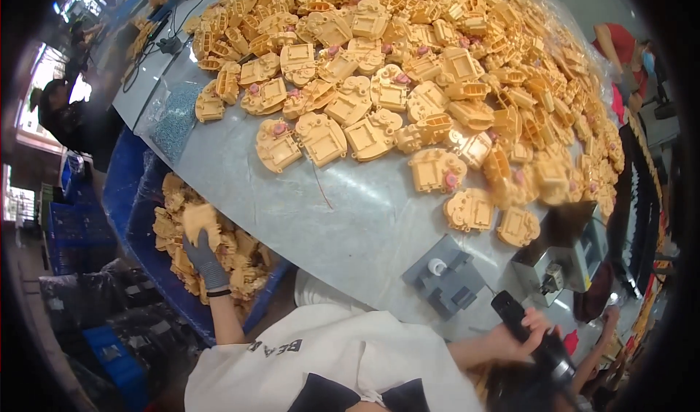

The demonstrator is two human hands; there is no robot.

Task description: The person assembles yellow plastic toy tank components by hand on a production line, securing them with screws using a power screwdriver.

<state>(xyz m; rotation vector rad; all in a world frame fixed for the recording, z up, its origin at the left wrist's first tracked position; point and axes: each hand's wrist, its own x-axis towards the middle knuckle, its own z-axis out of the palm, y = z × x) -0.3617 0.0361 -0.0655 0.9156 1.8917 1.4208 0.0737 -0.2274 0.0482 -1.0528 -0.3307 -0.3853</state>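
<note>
My left hand [206, 260], in a grey knit glove, is over the blue bin [119, 186] at the left. Its fingers are closed on a yellow plastic housing [198, 219]. More such housings [244, 266] fill the bin beneath. At the lower right, my bare right hand [526, 333] is wrapped round a black electric screwdriver [508, 313], whose tip points up and left toward a grey fixture [456, 289]. On the fixture stands a small white round piece [437, 267]; no housing sits there.
A large heap of yellow housings [437, 62], some with pink parts, covers the far table [284, 200]. A bag of small bluish screws [175, 120] lies at its left edge. Right of the fixture stands a metal screw-feeder-like box [539, 272]. Another person's arm [598, 343] is at right.
</note>
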